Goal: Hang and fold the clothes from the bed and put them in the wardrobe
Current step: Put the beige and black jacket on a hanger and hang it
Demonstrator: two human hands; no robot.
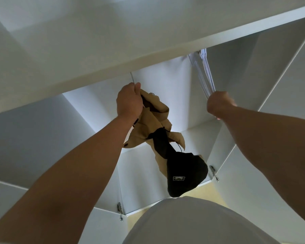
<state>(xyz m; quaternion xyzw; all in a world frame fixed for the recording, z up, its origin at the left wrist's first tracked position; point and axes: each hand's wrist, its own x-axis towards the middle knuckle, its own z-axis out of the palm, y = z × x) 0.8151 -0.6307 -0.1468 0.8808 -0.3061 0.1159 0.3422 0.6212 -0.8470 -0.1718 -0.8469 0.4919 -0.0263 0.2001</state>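
Both arms reach up into the white wardrobe [165,76]. The left hand [129,99] is clenched round the bunched top of a tan jacket [155,117], pinching with it a thin pale stem [132,77] that rises straight above the knuckles and vanishes behind the front edge of the shelf [113,67]. What the stem meets up there I can't tell, as the shelf hides it.

The jacket hangs below that hand in a crumpled twist. Its black part [185,171] dangles lowest, near the person's white shirt [192,222].

Off to the right, well apart from the jacket, the right hand [218,103] grasps the lower ends of a bundle of white hangers [203,71]. They slant up and away from it to just under the shelf edge.

Between the two hands there is open back panel. Below them the compartment opens wide, with a door hinge [119,207] at the lower left edge and another hinge [213,170] at the right.
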